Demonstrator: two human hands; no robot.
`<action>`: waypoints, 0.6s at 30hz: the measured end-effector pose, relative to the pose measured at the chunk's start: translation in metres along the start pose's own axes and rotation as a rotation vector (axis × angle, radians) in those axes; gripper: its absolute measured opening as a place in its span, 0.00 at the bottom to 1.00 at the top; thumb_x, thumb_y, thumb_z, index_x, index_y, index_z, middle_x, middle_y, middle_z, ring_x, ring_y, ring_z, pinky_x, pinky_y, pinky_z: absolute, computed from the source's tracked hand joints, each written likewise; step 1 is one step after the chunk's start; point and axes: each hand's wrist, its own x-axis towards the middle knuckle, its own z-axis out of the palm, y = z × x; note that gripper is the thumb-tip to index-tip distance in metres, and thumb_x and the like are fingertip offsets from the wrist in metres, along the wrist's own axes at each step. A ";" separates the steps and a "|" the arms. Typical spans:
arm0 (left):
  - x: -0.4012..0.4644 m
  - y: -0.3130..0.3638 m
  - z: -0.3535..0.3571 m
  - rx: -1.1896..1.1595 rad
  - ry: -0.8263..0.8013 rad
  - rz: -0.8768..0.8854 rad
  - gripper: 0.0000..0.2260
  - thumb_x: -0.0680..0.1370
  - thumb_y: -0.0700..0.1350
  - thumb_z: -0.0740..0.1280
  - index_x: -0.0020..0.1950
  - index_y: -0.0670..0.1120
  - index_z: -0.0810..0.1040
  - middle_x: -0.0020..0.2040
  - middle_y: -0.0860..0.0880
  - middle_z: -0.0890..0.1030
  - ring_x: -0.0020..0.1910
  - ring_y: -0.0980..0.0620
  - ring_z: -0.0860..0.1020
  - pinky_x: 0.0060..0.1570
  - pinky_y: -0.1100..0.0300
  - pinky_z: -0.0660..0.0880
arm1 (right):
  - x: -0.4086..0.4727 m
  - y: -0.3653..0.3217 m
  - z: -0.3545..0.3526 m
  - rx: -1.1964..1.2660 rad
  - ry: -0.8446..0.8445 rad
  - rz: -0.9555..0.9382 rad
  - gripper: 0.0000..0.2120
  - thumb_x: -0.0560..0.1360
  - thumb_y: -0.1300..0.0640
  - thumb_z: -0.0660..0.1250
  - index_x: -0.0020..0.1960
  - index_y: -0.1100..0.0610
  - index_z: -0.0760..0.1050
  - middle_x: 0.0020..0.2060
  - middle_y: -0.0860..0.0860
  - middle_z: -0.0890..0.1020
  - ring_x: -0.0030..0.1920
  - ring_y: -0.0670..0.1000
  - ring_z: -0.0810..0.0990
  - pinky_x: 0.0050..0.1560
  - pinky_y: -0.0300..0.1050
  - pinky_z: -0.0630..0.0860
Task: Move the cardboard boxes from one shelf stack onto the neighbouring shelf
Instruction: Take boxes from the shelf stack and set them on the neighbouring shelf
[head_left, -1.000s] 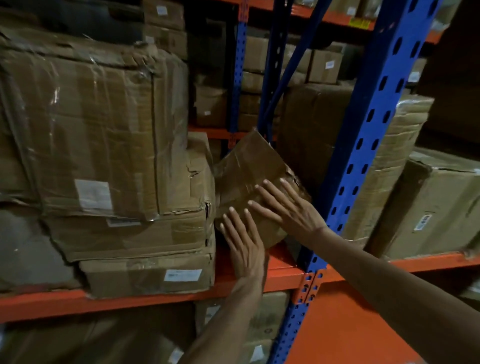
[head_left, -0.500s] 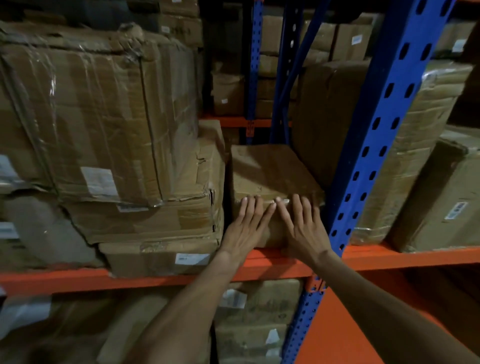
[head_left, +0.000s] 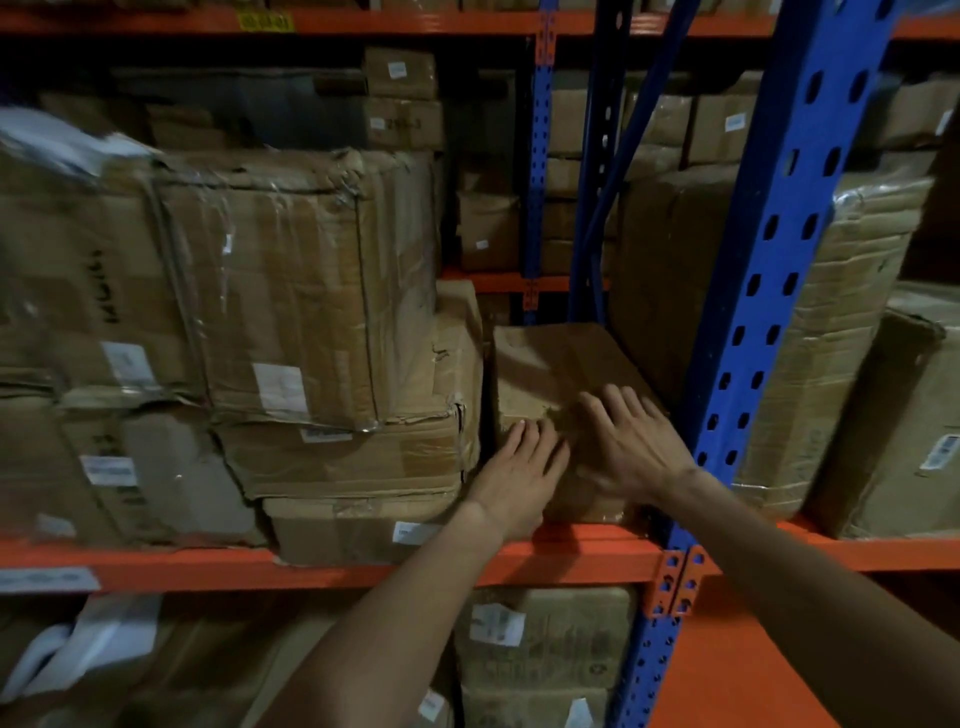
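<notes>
A small brown cardboard box sits flat on the orange shelf beam, squeezed between a crushed box stack on its left and the blue upright on its right. My left hand lies flat against the box's front face, fingers together and pointing up. My right hand rests palm-down over the box's front top edge, fingers spread. Neither hand curls around the box.
A large torn, taped box tops flattened boxes on the left. Wrapped cartons fill the neighbouring bay right of the upright. More boxes sit on the shelf below and small ones further back.
The small box was tilted on its corner a second ago; it now lies flat and further in on the shelf. Both hands followed it, staying pressed on its front.
</notes>
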 end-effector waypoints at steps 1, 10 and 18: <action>0.000 -0.007 -0.011 -0.034 0.007 0.015 0.37 0.75 0.52 0.67 0.78 0.39 0.57 0.74 0.32 0.60 0.73 0.34 0.59 0.75 0.43 0.49 | 0.010 0.000 -0.017 -0.021 0.044 -0.017 0.42 0.70 0.34 0.63 0.76 0.57 0.60 0.66 0.59 0.69 0.64 0.61 0.69 0.64 0.56 0.68; -0.057 -0.101 -0.092 0.020 0.550 -0.053 0.35 0.72 0.44 0.67 0.77 0.37 0.60 0.75 0.32 0.60 0.75 0.33 0.57 0.76 0.41 0.49 | 0.093 -0.056 -0.218 -0.068 0.435 -0.351 0.53 0.68 0.33 0.72 0.80 0.51 0.46 0.77 0.63 0.54 0.75 0.66 0.55 0.75 0.64 0.57; -0.124 -0.151 -0.111 -0.670 0.631 -1.056 0.64 0.58 0.74 0.73 0.79 0.44 0.42 0.77 0.33 0.49 0.75 0.33 0.52 0.74 0.38 0.52 | 0.123 -0.172 -0.310 -0.706 0.364 -0.757 0.70 0.60 0.35 0.78 0.78 0.46 0.27 0.78 0.60 0.34 0.78 0.61 0.35 0.76 0.64 0.41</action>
